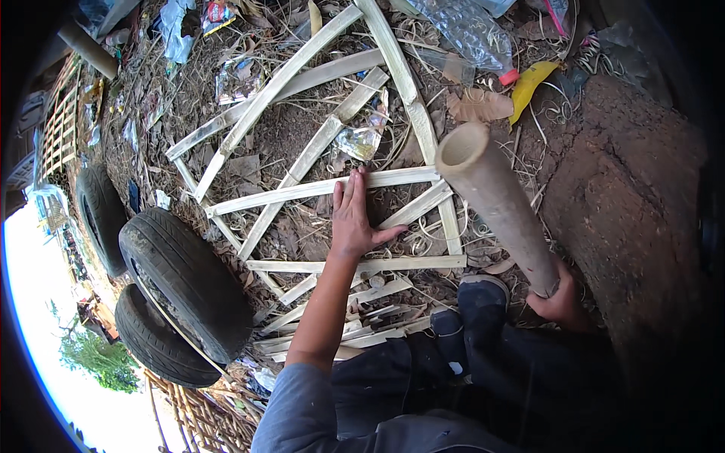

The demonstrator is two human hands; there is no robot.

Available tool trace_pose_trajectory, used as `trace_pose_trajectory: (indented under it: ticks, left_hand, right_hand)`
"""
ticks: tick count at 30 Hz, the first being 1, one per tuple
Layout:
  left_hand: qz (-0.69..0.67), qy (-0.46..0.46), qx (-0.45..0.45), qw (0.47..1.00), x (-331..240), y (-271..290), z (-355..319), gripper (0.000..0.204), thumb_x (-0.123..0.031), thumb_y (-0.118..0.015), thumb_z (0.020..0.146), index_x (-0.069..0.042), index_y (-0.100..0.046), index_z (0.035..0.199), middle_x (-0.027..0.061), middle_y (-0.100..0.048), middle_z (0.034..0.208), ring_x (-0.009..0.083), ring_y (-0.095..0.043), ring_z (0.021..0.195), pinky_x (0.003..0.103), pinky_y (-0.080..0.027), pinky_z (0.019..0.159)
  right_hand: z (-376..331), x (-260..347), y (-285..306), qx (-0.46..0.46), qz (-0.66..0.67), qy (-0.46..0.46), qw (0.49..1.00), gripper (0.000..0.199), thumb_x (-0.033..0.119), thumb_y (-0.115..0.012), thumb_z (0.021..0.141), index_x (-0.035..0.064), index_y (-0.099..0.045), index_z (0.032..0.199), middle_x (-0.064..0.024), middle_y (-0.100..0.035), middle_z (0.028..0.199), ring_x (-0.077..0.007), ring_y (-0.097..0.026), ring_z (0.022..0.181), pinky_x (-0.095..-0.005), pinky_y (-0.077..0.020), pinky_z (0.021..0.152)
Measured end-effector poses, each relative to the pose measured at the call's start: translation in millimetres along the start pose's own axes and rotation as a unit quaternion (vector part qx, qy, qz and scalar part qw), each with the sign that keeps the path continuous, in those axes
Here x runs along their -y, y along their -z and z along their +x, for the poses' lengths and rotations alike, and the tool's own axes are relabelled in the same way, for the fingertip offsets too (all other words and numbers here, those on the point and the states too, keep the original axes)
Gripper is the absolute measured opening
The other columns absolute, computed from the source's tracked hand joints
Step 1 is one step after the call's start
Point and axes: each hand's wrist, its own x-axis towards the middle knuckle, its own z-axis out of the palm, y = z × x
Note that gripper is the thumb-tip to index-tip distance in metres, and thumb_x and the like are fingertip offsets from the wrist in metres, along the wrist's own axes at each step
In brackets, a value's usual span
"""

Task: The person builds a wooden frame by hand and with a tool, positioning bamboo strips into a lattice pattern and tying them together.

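The left hand [352,226] lies flat, palm down, its fingers straight and near together with a slight gap at the outer one, its thumb held well out to the right. These fingers lie across a pale slat [272,196], their tips just past its far edge; they pinch nothing. The slat runs out to both sides of them, crossing other slats in a flat frame [411,113] on the ground. A short slat [427,202] slants up to the right from beside the left thumb; whether the two touch cannot be told.

The right hand [563,300] is curled around the near end of a tube [502,208], thumb on its left side; the other fingers are mostly hidden, so how tightly they close cannot be told. The tube leans up and left from this grip, its open mouth to the right of the left fingers, near the slat's right end.

Beyond the left fingertips lies a shiny wrapper [361,142]; farther off and to the right, a yellow leaf [531,89] and a clear bottle [472,38]. Tyres [185,279] lie well to their left. A shoe [483,291] is just left of the right fingers.
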Motion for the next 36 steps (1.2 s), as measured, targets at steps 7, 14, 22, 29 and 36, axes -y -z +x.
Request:
trace_pose_trajectory:
  ticks: [7,14,22,29,36]
  left_hand:
    - [0.001,0.002,-0.006,1.0,-3,4,2,0.145,-0.075,-0.077,0.052,0.002,-0.005,0.152,0.021,-0.032,0.153,0.0348,-0.033,0.142,0.055,-0.014,0.116]
    - [-0.025,-0.007,-0.019,0.999,-6,9,4,0.144,-0.071,-0.079,0.052,0.003,-0.006,0.152,0.0216,-0.033,0.152,0.0342,-0.033,0.141,0.054,-0.015,0.116]
    - [-0.017,0.002,-0.012,1.0,-4,14,0,0.138,-0.071,-0.078,0.055,0.006,-0.012,0.15,0.0213,-0.035,0.151,0.0339,-0.033,0.141,0.05,-0.017,0.118]
    - [-0.034,0.004,-0.02,0.999,-5,10,2,0.14,-0.072,-0.078,0.054,0.003,-0.011,0.151,0.019,-0.037,0.151,0.033,-0.034,0.141,0.051,-0.015,0.118]
    - [-0.036,0.023,-0.01,0.999,-3,16,1,0.14,-0.073,-0.078,0.052,0.003,-0.014,0.15,0.0206,-0.035,0.152,0.0322,-0.034,0.142,0.051,-0.014,0.119]
  right_hand:
    - [1,-11,-3,-0.053,0.053,0.012,0.997,0.049,0.013,-0.071,0.062,0.0,-0.057,0.107,-0.022,-0.065,0.087,-0.0424,-0.065,0.087,-0.0459,-0.051,0.076]
    - [-5,-10,-7,-0.085,0.084,0.067,0.991,0.06,0.01,-0.071,0.063,-0.0019,-0.053,0.119,-0.0241,-0.064,0.093,-0.0419,-0.066,0.092,-0.0425,-0.0511,0.082]
    - [1,-3,-20,-0.092,0.093,0.021,0.991,0.047,0.016,-0.072,0.066,0.0007,-0.054,0.106,-0.023,-0.066,0.087,-0.0423,-0.067,0.084,-0.0491,-0.0521,0.074]
    - [-8,-9,-14,-0.051,0.046,-0.013,0.998,0.051,0.016,-0.074,0.065,0.0013,-0.054,0.111,-0.023,-0.066,0.09,-0.0422,-0.067,0.087,-0.0466,-0.0529,0.077]
    - [-6,1,-16,-0.052,0.045,0.017,0.997,0.054,0.017,-0.073,0.066,0.0025,-0.055,0.115,-0.0225,-0.067,0.091,-0.0429,-0.067,0.085,-0.0477,-0.0533,0.076]
